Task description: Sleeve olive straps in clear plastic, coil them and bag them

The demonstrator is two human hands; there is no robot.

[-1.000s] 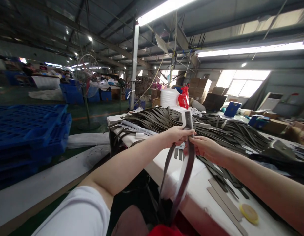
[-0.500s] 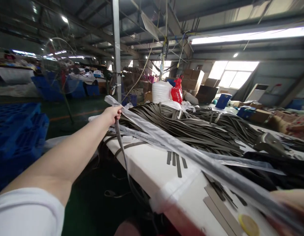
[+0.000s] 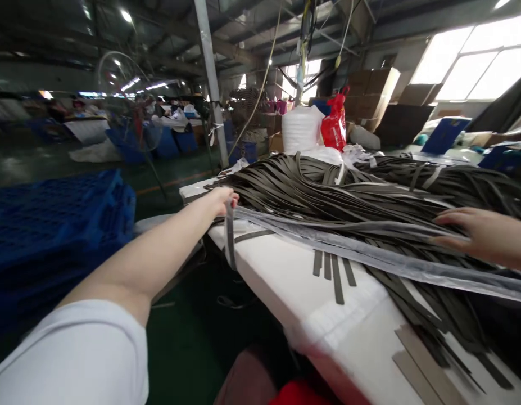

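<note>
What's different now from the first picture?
The left hand reached away to the left, a dark strap still hanging from it. The right hand moved off right; its fingers are spread and seem to have let go. The long wrapped strip seems lowered onto the pile of dark strips. The short dark pieces, red bag and pile stayed put.

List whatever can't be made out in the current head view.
All in the head view:
Left hand: palm and full grip on the dark strap, hidden by the back of the hand.
Right hand: contact with anything beneath, unclear from this angle.
Clear plastic sleeve: right end, cut off by the right edge.
Red bag: lettering, too small.
</note>
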